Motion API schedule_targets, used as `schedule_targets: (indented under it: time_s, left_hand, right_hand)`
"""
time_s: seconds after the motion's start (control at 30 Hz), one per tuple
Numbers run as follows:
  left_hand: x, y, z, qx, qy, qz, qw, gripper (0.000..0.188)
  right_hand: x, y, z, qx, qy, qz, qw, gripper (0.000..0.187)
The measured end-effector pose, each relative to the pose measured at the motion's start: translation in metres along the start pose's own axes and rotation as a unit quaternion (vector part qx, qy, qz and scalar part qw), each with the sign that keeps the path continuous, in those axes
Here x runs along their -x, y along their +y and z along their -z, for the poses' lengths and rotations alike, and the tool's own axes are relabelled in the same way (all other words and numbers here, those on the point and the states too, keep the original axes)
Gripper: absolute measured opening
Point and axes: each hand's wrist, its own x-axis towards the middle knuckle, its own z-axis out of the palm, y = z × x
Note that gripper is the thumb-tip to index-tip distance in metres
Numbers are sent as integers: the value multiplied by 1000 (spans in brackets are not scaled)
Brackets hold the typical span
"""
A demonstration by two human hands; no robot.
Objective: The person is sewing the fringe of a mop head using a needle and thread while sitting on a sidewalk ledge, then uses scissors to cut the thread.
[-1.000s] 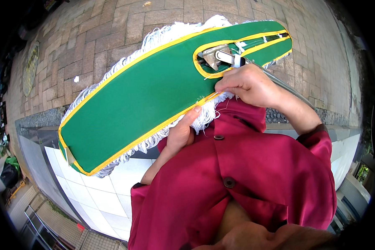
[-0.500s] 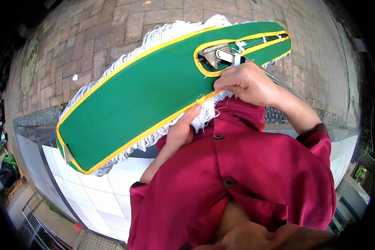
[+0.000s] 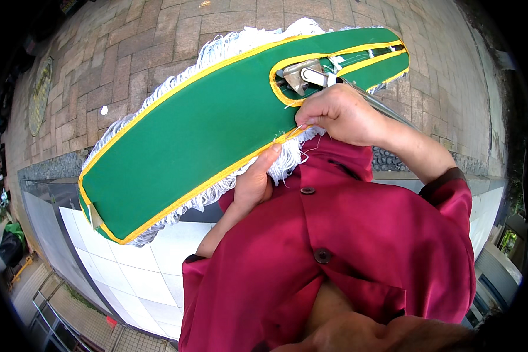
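Observation:
A long flat dust mop head (image 3: 199, 129) with green backing, yellow trim and white yarn fringe lies tilted in front of me. My left hand (image 3: 255, 182) grips its near edge, thumb on the yellow trim and fingers hidden beneath. Just right of it, my right hand (image 3: 346, 117) is closed in a pinch at the same edge. A thin pale strand, thread or needle, shows between its fingertips and the trim; which one I cannot tell. Frayed green and white threads stick up between the hands. A metal clamp (image 3: 299, 76) sits in the yellow-edged opening, joined to a metal handle (image 3: 387, 108) passing behind my right forearm.
Brick paving (image 3: 176, 35) stretches beyond the mop. White tiles (image 3: 158, 270) and a dark stone border lie at the near left. A metal railing (image 3: 50, 317) stands at the lower left. Small white scraps dot the paving.
My right hand has shifted slightly left along the trim, still pinching. The mop head has moved a little left and up at its far end. My left hand keeps its hold.

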Motion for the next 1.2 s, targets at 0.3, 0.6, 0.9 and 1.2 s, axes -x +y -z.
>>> schedule_targets:
  time_s: [0.3,0.6,0.9,1.2]
  left_hand:
    - [4,4,-5,-6,-1,-1,1000,25]
    - [8,3,-3,-55,-40,-3,998,28]
    - [12,6,-31,-134,18,-56,989,27]
    - [15,9,-34,-100,28,-35,994,35]
  right_hand:
    - [5,0,7,-5,-13,25,1000,13]
    - [8,0,16,89,-6,103,991,12]
    - [14,1,11,83,10,116,990,15]
    - [18,-1,10,82,4,107,991,13]
